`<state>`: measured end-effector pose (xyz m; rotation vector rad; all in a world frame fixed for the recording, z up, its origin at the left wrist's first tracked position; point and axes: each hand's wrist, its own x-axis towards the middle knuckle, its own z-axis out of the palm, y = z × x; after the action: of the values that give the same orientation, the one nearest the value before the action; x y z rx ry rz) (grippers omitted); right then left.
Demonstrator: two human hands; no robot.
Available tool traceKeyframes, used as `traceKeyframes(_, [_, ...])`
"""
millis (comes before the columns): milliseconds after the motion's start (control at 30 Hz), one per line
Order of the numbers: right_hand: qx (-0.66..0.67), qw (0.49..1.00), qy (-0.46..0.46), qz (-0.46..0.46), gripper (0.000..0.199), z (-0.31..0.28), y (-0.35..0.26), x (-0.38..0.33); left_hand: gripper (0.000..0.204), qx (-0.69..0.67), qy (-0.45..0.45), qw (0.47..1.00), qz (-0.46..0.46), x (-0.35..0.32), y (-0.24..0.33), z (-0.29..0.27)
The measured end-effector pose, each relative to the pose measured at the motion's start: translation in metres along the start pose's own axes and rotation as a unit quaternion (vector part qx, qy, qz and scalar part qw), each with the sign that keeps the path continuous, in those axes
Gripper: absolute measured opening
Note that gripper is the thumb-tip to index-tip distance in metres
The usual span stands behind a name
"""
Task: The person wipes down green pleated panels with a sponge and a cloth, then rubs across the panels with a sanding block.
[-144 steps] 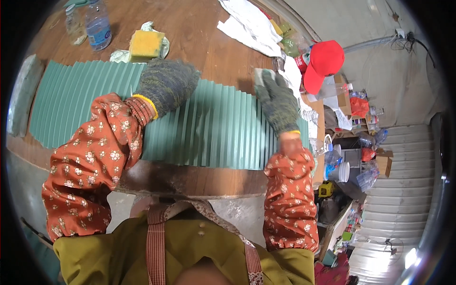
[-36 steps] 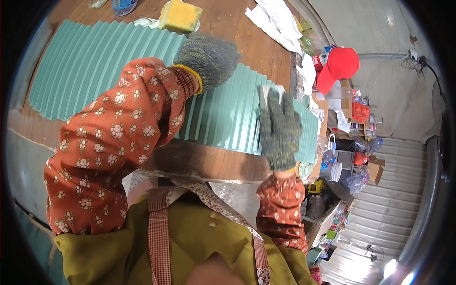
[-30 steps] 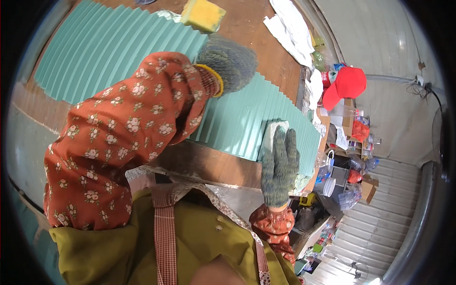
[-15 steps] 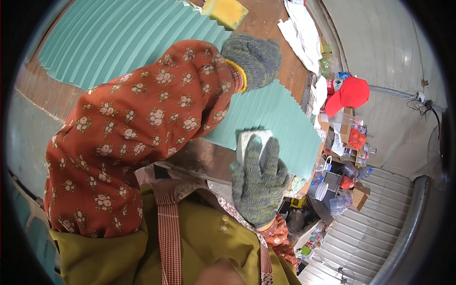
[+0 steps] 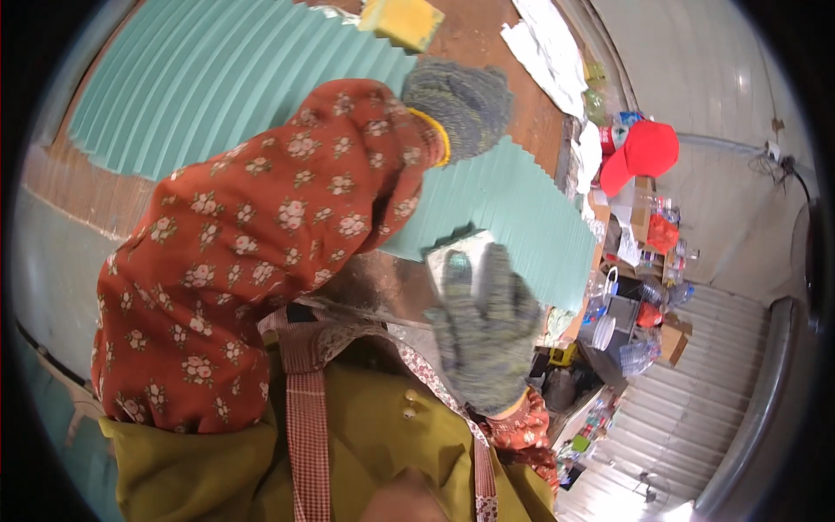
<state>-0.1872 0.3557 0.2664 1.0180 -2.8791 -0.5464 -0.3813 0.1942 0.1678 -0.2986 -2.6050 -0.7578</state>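
Observation:
Green ridged sheets lie on a brown wooden table, one ridged sheet (image 5: 235,78) at the far left and another ridged sheet (image 5: 522,217) under both hands. My right hand (image 5: 487,335), in a grey-green knitted glove, grips a white block (image 5: 470,257) that looks like a sponge. Its fingers lie over the block, which rests on the near part of the sheet. My left hand (image 5: 457,109), in a like glove with a yellow cuff, presses on the far part of the sheets. The fingers of this hand are turned down and hidden, so their grip does not show.
A yellow sponge (image 5: 402,22) sits at the table's far side. Beyond my left hand lies a white cloth (image 5: 548,56). To the right are a red cap (image 5: 639,157), plastic bottles and boxes on a cluttered shelf, and a white bucket (image 5: 600,331).
My right hand has shifted slightly, and the white block has tilted and moved a little left with it. My left hand stays in about the same place. The whole view has turned a little.

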Motion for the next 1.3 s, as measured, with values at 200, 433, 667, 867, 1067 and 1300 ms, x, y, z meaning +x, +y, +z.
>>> traceKeyframes(200, [-0.080,0.996,0.017,-0.045,0.058,-0.006,0.013,-0.036,0.022,0.047,0.002,0.998,0.049,0.003,0.004,-0.007])
traceKeyframes(433, [-0.096,0.991,0.071,-0.065,0.054,0.009,0.009,0.006,0.024,0.073,0.017,0.993,0.096,0.004,0.013,-0.017])
traceKeyframes(667, [-0.088,0.975,0.048,-0.197,0.059,-0.013,0.036,-0.020,0.031,0.017,-0.085,0.996,-0.032,0.008,0.017,-0.019])
traceKeyframes(867, [0.234,0.972,0.005,0.030,0.057,-0.020,0.045,-0.032,0.031,0.025,-0.053,0.998,-0.003,0.007,0.014,-0.011])
traceKeyframes(1067, [0.726,0.634,0.054,0.261,0.048,-0.005,0.045,-0.048,0.026,0.053,-0.085,0.994,0.035,0.021,0.029,-0.003])
traceKeyframes(1300, [0.873,0.354,0.139,0.306,0.053,0.032,0.039,-0.059,0.039,0.132,-0.216,0.967,0.021,0.013,0.014,-0.038])
